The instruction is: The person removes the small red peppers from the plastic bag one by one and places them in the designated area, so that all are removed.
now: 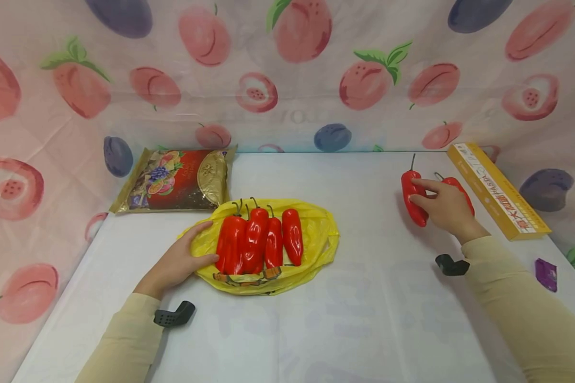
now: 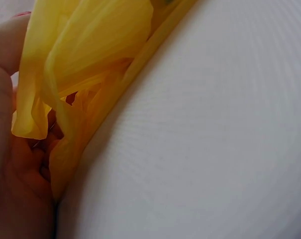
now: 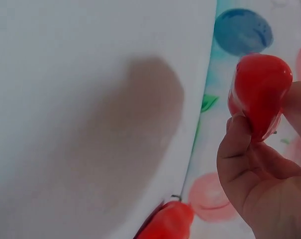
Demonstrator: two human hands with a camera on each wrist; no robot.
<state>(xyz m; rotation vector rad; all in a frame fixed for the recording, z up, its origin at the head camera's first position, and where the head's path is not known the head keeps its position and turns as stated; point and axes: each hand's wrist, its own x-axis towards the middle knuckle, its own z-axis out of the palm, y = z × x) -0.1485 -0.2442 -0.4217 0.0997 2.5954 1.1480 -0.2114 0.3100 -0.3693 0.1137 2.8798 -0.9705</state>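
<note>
Red pepper [image 3: 262, 89], held above the white table [image 1: 364, 319] on the right-hand side.
Pinched between thumb and fingers of the right hand [image 1: 444, 206], stem end uppermost in the head view, near another pepper [image 1: 456, 185] and short of the yellow box [image 1: 498, 189]. Well apart from the left hand [image 1: 179, 260], itself clamped on the left edge of the yellow bag [image 1: 318, 234], beside more peppers [image 1: 256, 239] inside. Probably light, judging by so slight a pinch; likely fairly firm, though hard to tell whether fresh or moulded. Glossy and smooth, so perhaps slippery. Best taken around the thick body below the stem, thumb opposite fingers, with modest pressure against denting. Not to be lifted by the thin stem, likely too weak. Bag apparently thin and floppy, better steadied by the rim.
</note>
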